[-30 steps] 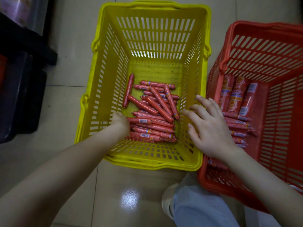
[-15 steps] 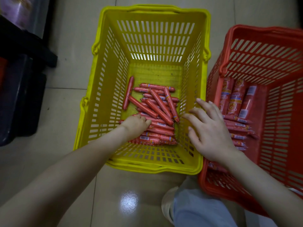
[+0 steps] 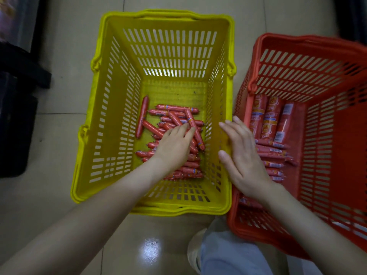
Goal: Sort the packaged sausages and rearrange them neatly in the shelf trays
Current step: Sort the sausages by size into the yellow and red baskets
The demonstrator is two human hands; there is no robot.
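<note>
Trouser leg (image 3: 228,255) and shoe (image 3: 195,253) lie nearest, on the floor (image 3: 59,155) just outside the near right corner of the yellow basket (image 3: 151,210).

Left hand (image 3: 174,147) reaches in over the near rim of the yellow basket, palm down on the thin sausages (image 3: 178,114) heaped on the basket bottom. Its fingers (image 3: 184,129) are extended and lie flat on top of the heap. No sausage is visibly enclosed, and the underside of the palm is hidden.

Right hand (image 3: 244,155) lies over the right wall of the yellow basket, where that wall meets the red basket (image 3: 297,56). Its fingers (image 3: 228,126) are spread and straight and hold nothing. Whether the palm bears on the rim cannot be told.

Heap layout, relative to the yellow basket:
- Near half: sausages lie crosswise, long axes parallel to the near wall, partly under the left hand.
- Centre: several lie diagonally. One runs from the far centre toward the near right wall, and the left fingertips touch it.
- Far edge of the heap: more crosswise sausages, just beyond the left fingertips.
- Left of the heap: a lone sausage (image 3: 142,116) lies lengthwise, parallel to the left wall.

Beyond the right wall, the red basket holds more thin sausages (image 3: 272,149) stacked crosswise, with thick sausages (image 3: 266,116) lengthwise behind them.

Judgement: the left hand is the nearer one for the next pick. The diagonal sausages cross the line of its fingers, so curling the fingers should gather them. The crosswise ones beneath would call for a turn of the wrist.
</note>
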